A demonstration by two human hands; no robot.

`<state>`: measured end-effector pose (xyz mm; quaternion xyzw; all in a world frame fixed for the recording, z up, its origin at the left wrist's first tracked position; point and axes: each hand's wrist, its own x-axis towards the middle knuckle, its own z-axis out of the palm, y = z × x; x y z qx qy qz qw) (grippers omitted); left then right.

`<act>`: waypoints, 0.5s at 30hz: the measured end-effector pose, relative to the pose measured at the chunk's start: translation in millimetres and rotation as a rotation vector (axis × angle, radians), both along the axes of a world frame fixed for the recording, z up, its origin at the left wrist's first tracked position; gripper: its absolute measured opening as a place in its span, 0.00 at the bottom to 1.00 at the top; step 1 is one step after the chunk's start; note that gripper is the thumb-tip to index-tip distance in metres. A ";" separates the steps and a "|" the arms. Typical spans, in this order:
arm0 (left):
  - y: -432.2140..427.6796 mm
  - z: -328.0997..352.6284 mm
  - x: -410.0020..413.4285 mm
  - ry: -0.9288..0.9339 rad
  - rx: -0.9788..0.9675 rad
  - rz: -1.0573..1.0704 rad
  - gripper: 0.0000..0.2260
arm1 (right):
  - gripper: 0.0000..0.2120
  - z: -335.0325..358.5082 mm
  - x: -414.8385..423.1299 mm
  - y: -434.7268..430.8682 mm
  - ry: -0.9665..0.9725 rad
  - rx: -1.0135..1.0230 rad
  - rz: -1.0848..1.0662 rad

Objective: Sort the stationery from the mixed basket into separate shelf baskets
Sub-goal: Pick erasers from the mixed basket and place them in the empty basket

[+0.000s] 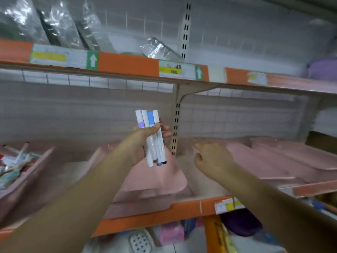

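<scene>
White plastic markers (151, 152), four bunched upright at mid-frame, sit in our left hand (140, 141), its grip curled round their middles. We judge them light, stiff and slick, best held mid-barrel. Our right hand (213, 157), right of centre, hangs slack, holding nothing.

My left hand (141, 143), raised, grips a bunch of markers (159, 147); my right hand (213, 157) reaches forward, fingers loose.

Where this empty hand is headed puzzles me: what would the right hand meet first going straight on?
Probably the slotted shelf post, just beyond the right hand; blur hides depth, so the left hand holding markers could come first.
</scene>
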<state>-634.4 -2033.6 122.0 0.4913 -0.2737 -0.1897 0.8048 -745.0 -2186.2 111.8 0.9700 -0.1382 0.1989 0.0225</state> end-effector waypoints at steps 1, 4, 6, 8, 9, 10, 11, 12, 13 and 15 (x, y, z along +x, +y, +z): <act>-15.4 0.0 -8.0 0.002 0.008 -0.019 0.07 | 0.19 -1.9 -11.1 -14.3 -0.014 -0.003 -0.012; -60.9 0.7 -26.7 -0.007 0.035 -0.070 0.06 | 0.22 -9.4 -40.4 -55.2 -0.016 0.019 -0.060; -90.0 2.1 -34.5 -0.019 0.048 -0.102 0.06 | 0.23 -11.2 -57.2 -80.1 0.014 0.033 -0.108; -117.4 3.3 -39.7 -0.028 0.065 -0.123 0.07 | 0.23 -10.5 -69.8 -104.7 0.024 0.041 -0.151; -129.9 3.4 -40.9 -0.034 0.073 -0.132 0.07 | 0.23 -10.0 -74.0 -116.4 0.020 0.053 -0.168; -141.6 3.0 -40.9 -0.043 0.083 -0.140 0.07 | 0.22 -10.4 -76.8 -127.3 0.012 0.064 -0.185; -152.7 2.5 -39.7 -0.057 0.100 -0.145 0.07 | 0.22 -11.1 -77.8 -137.8 0.008 0.077 -0.205; -163.3 1.9 -37.5 -0.072 0.122 -0.148 0.07 | 0.21 -11.9 -77.4 -147.7 0.008 0.094 -0.223; -173.5 1.2 -33.9 -0.087 0.149 -0.146 0.07 | 0.20 -12.9 -75.7 -157.1 0.006 0.109 -0.232; -193.7 -1.6 -24.6 -0.132 0.221 -0.127 0.07 | 0.20 -14.7 -68.0 -175.3 0.007 0.109 -0.234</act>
